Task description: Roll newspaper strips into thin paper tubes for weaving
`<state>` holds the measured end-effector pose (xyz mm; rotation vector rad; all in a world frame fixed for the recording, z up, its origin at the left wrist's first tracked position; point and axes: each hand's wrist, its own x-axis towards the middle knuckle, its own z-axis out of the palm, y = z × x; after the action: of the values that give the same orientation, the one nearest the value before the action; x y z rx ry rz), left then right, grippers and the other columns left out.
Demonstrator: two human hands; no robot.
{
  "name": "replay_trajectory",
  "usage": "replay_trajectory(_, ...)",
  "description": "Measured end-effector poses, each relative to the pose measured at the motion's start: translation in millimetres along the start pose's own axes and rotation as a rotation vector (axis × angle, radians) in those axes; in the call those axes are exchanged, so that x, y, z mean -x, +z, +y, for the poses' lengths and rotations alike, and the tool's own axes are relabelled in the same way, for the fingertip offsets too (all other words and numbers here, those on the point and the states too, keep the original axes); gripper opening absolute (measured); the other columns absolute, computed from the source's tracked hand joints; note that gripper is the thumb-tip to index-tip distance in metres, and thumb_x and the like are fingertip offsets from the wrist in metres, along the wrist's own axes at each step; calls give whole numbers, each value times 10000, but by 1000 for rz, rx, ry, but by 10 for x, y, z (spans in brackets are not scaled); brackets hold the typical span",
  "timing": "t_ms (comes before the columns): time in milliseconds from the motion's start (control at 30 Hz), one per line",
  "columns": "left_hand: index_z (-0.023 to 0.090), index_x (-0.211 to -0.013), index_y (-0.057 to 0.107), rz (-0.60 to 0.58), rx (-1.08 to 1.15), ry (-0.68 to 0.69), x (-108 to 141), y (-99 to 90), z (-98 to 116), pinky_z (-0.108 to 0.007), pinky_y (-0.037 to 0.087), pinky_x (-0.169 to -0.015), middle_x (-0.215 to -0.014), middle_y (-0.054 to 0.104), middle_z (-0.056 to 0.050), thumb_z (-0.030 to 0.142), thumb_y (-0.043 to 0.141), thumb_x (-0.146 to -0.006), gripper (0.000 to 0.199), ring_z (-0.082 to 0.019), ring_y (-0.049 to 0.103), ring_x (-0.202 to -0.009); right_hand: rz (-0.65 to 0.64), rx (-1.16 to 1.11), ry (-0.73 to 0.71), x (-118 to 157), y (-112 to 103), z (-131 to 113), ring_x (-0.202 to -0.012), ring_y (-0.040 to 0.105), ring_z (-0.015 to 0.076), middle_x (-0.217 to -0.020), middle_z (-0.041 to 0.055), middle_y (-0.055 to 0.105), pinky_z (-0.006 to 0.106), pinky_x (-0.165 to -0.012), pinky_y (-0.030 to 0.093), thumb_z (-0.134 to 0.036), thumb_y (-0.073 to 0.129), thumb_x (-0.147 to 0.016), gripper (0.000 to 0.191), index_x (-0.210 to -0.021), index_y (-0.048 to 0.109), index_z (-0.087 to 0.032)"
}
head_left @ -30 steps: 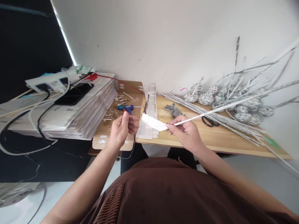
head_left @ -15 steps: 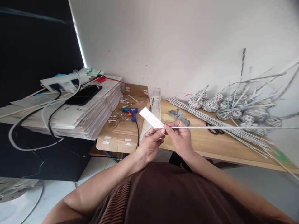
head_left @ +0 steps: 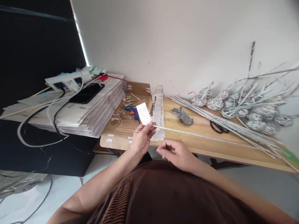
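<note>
The left hand [head_left: 143,137] pinches, thumb [head_left: 147,127] against fingers [head_left: 152,133]; the right hand [head_left: 177,153] hangs lower, apart, loosely curled, its fingertips [head_left: 159,151] seemingly tucked; both forearms [head_left: 109,175] converge forward.

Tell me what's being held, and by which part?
The left hand pinches a paper stick where its flat end narrows; the right hand appears empty.

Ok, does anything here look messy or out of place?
Yes: small pale scraps lie strewn over the brown cardboard sheet around the blue glue gun, looking untidy. A white plastic power strip sits on stacked white paper, loose cables drooping over the edge.
</note>
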<state>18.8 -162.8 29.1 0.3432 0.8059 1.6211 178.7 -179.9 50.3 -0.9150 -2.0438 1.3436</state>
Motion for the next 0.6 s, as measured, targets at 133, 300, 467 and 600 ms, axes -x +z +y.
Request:
replay_trajectory(133,116,-762,663,16,27,22,7,-53,40,-164,541,-662,-777,707,-29,186,807,-672,184,-66,642,-650,231,618,-421,58,-217,-65,-993,602,257,-1015,82,697,440,-924,438,-254,614,-874,140,-996,677,-227)
replay_trajectory(300,103,-723,659,10,30,3,49,-87,61,-151,552,-663,-796,714,-54,158,795,-685,152,-79,663,-690,338,768,-269,17,-308,167,-834,648,238,-897,78,714,363,-760,474,-292,566,-912,121,-927,658,-214)
replay_trajectory(467,107,-717,666,25,63,-16,61,-126,91,-141,553,-652,-781,701,-45,135,789,-688,129,-103,684,-752,244,535,-18,58,-239,175,-656,625,178,-764,26,691,303,-632,455,-391,506,-935,231,-866,649,-224)
replay_trajectory(600,108,-711,673,25,54,-23,70,-143,93,-148,559,-649,-757,687,-34,129,800,-676,134,-115,690,-753,70,278,177,56,-239,117,-531,576,137,-701,6,643,270,-545,445,-442,450,-942,318,-818,622,-205)
